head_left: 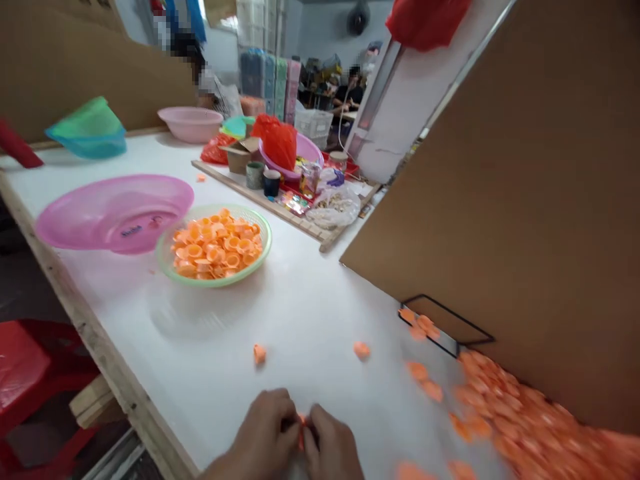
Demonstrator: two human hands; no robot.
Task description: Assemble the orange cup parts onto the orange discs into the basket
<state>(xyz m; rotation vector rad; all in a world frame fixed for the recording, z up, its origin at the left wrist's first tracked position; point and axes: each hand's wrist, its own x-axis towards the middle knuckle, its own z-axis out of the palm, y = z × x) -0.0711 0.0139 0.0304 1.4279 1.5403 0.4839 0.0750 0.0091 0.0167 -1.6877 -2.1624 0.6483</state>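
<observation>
My left hand [265, 432] and my right hand [331, 445] meet at the near middle of the white table, fingers closed in a pinch. Between their fingertips shows a sliver of a small orange plastic piece [301, 432]; most of it is hidden. Beyond my hands lie two loose orange pieces, one ring-like [259, 354] and another [361, 350] farther right. A pale green basket [215, 283] ahead holds many orange ring-shaped caps [215, 250]. To my right, flat orange pieces [540, 420] are heaped against a cardboard panel.
A pink basin [100, 200] stands behind the basket, left. A black wire frame [450, 317] sits by the cardboard panel [525, 200]. At the back, a wooden-edged board [280, 212] carries cups, bags and a box. A red stool [35, 367] is below the table's left edge.
</observation>
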